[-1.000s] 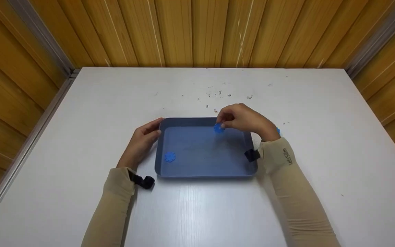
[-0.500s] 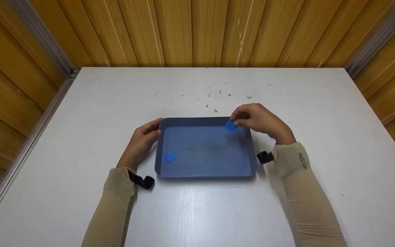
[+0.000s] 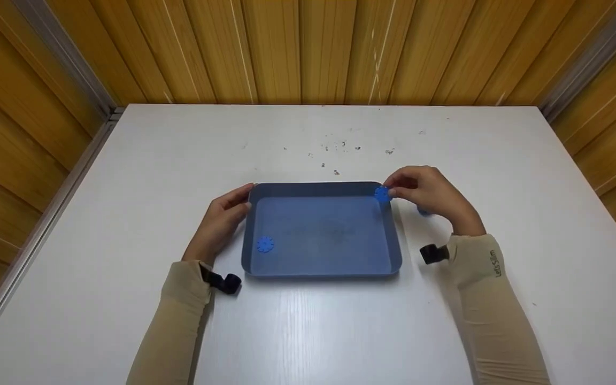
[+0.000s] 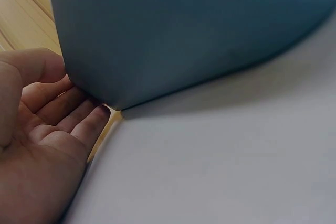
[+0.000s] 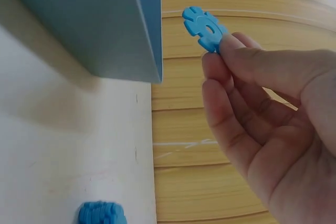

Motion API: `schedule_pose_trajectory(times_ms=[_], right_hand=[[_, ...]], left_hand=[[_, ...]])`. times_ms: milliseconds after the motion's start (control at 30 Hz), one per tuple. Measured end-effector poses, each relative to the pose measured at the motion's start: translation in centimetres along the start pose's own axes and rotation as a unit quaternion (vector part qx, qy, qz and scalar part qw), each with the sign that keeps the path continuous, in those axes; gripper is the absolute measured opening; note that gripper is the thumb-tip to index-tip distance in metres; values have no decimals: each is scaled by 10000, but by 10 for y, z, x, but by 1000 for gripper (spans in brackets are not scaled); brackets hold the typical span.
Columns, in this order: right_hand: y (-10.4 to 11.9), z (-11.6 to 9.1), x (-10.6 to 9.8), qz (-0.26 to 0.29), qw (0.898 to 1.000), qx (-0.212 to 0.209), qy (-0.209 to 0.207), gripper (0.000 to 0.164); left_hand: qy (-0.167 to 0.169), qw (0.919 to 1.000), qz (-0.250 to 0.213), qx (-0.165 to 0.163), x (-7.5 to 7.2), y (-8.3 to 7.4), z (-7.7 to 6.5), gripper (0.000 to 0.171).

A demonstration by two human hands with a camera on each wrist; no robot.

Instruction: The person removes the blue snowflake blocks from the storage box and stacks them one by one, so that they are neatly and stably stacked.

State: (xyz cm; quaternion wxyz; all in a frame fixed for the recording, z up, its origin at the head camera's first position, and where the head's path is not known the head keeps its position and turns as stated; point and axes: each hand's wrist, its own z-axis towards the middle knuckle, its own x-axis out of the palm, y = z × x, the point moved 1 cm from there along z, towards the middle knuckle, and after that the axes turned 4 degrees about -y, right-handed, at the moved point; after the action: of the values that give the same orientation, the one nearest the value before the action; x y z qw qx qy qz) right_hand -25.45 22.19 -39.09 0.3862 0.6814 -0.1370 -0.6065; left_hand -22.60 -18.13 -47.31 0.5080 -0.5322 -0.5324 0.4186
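Note:
My right hand pinches a blue notched plastic disc between thumb and fingers, above the far right corner of a grey-blue rectangular tray. The right wrist view shows the disc raised higher than the tray's rim, with a hole in its middle. At the tray's far left corner, my left hand holds the wall, thumb on the side and fingers round the corner. A second blue notched disc lies flat in the tray, near its front left corner.
On the white table, right of the tray, a small pile of blue discs is partly hidden by my right hand in the head view. Small dark marks dot the table behind the tray. Wood-panelled walls surround it.
My right hand has moved right with its disc, from over the tray's far side to its far right corner. My left hand, the tray and the disc inside have stayed put.

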Motion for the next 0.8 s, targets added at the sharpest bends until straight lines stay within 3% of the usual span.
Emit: schedule_pose_trajectory(times_ms=[800], right_hand=[[-48,-25,-32,-168,9924,1177,-309,27]], left_hand=[[-37,10000,41,40,0,1,1,50]])
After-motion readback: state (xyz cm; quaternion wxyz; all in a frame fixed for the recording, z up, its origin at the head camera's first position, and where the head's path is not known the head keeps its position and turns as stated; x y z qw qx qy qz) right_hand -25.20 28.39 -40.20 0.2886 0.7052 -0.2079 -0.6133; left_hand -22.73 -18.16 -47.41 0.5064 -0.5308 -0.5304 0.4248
